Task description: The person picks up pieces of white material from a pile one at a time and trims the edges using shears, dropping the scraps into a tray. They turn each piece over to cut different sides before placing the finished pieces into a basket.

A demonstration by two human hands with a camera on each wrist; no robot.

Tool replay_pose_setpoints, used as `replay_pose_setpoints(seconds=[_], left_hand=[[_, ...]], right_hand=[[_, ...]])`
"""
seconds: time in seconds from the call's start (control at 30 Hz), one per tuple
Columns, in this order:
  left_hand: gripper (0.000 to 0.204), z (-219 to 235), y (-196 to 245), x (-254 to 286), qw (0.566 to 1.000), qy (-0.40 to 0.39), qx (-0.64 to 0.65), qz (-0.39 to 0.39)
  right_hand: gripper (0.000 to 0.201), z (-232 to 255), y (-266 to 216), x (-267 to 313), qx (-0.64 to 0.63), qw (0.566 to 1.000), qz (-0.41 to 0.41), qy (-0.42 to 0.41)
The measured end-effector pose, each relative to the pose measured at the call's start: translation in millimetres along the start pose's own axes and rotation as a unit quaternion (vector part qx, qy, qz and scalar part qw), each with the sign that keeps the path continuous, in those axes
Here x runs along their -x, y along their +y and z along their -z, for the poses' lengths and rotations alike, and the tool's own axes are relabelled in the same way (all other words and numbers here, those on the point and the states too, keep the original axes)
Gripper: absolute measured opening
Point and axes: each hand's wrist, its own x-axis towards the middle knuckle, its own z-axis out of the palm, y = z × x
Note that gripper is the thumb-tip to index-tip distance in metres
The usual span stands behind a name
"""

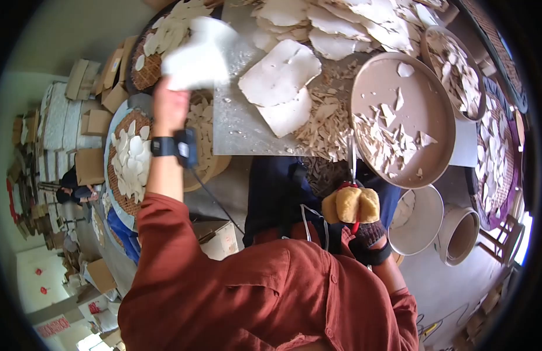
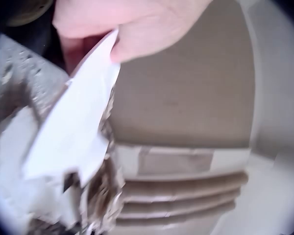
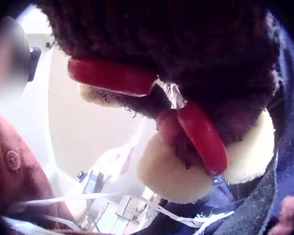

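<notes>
My left hand (image 1: pixel 170 104) is stretched out past the table's left edge and pinches a thin white sheet (image 1: pixel 198 61), blurred in the head view. In the left wrist view the sheet (image 2: pixel 73 122) hangs from thumb and fingers, with a jagged lower end. My right hand (image 1: pixel 364 222) wears a dark knitted glove with yellow spongy pads (image 1: pixel 349 205) on it. It grips red-handled scissors (image 1: pixel 352 158), whose blades point toward the table beside a large round tray (image 1: pixel 452 126). One red handle (image 3: pixel 203 139) shows clearly in the right wrist view.
Uncut-looking white sheets (image 1: pixel 280 73) and a tall stack (image 1: pixel 341 26) lie on the metal table (image 1: pixel 230 131). Scraps (image 1: pixel 326 126) heap at its front edge. A woven tray of white pieces (image 1: pixel 130 164) stands left. Tubs (image 1: pixel 458 234) stand at right. Another person (image 1: pixel 78 190) is far left.
</notes>
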Motion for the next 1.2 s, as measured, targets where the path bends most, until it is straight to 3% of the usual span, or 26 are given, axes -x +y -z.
replay_pose_setpoints(seconds=[0.03, 0.07, 0.1, 0.17, 0.2, 0.27, 0.3, 0.33, 0.37, 0.4, 0.43, 0.47, 0.53, 0.57, 0.7, 0.73, 0.77, 0.83, 0.87, 0.9, 0.93, 1.03, 1.07, 1.17, 1.2], left_hand=[[0.042, 17, 10, -8, 0.993, 0.093, 0.024, -0.071], [0.042, -5, 25, 1, 0.985, 0.160, 0.043, -0.046], [0.039, -11, 24, 5, 0.993, 0.113, 0.018, -0.029], [0.032, -58, 12, 35, 0.988, -0.046, -0.149, -0.008], [0.030, -75, -4, 47, 0.974, -0.106, -0.200, 0.000], [0.022, -114, -40, 70, 0.941, -0.191, -0.279, 0.024], [0.019, -125, -68, 77, 0.939, -0.224, -0.260, 0.013], [0.016, -140, -86, 84, 0.890, -0.251, -0.374, -0.075], [0.013, -151, -111, 87, 0.899, -0.239, -0.357, -0.083], [0.010, -164, -124, 88, 0.875, -0.216, -0.412, -0.134], [0.009, -173, -130, 86, 0.820, -0.224, -0.490, -0.193], [0.009, -181, -132, 88, 0.797, -0.235, -0.530, -0.171], [0.012, -192, -136, 85, 0.743, -0.251, -0.600, -0.161], [0.013, -193, -139, 82, 0.721, -0.255, -0.621, -0.174], [0.013, -190, -144, 71, 0.728, -0.264, -0.608, -0.173], [0.012, -188, -134, 71, 0.769, -0.278, -0.560, -0.130], [0.011, -186, -125, 70, 0.805, -0.293, -0.509, -0.084], [0.007, -168, -128, 60, 0.909, -0.261, -0.326, 0.014], [0.008, -164, -107, 65, 0.918, -0.240, -0.311, 0.056], [0.010, -166, -85, 69, 0.926, -0.214, -0.296, 0.094], [0.012, -164, -79, 76, 0.946, -0.184, -0.247, 0.099], [0.021, -151, -84, 103, 0.974, -0.122, -0.110, 0.158], [0.023, -149, -87, 111, 0.975, -0.105, -0.065, 0.185], [0.022, -144, -102, 133, 0.974, -0.067, 0.012, 0.215], [0.021, -146, -107, 140, 0.976, -0.061, 0.014, 0.208]], right_hand=[[0.029, -9, 1, -1, 0.116, 0.993, 0.013, -0.018], [0.029, -16, 5, -1, 0.072, 0.997, 0.001, -0.027], [0.028, -21, 8, -2, 0.029, 0.999, -0.012, -0.036], [0.028, -32, 9, -6, 0.233, 0.969, 0.005, -0.078], [0.030, -20, 13, -10, 0.271, 0.962, -0.010, -0.016], [0.029, -52, 18, -8, 0.489, 0.871, 0.036, -0.021], [0.027, -54, 22, -8, 0.507, 0.860, 0.046, -0.027], [0.025, -58, 24, -8, 0.436, 0.900, 0.008, -0.004], [0.024, -61, 25, -10, 0.365, 0.930, -0.034, 0.014], [0.024, -56, 25, -12, 0.528, 0.849, 0.005, -0.004], [0.023, -55, 27, -11, 0.578, 0.815, 0.033, -0.013], [0.023, -54, 29, -11, 0.626, 0.777, 0.063, -0.020], [0.023, -67, 31, -13, 0.510, 0.860, 0.028, 0.019], [0.023, -63, 28, -15, 0.537, 0.842, 0.050, -0.002], [0.025, -59, 29, -11, 0.636, 0.768, 0.080, -0.005], [0.025, -62, 29, -10, 0.652, 0.754, 0.078, -0.001], [0.025, -63, 26, -9, 0.716, 0.690, 0.106, -0.023], [0.027, -56, 24, -7, 0.628, 0.774, 0.083, -0.004], [0.028, -52, 23, -6, 0.580, 0.811, 0.073, 0.007], [0.028, -48, 23, -5, 0.481, 0.875, 0.054, 0.023], [0.028, -39, 22, -5, 0.436, 0.899, 0.038, 0.018], [0.027, -41, 23, -9, 0.378, 0.925, 0.026, 0.010], [0.025, -38, 24, -12, 0.463, 0.885, 0.052, -0.015], [0.025, -36, 31, -16, 0.279, 0.960, 0.003, -0.010], [0.025, -33, 29, -22, 0.104, 0.993, -0.052, -0.003]])
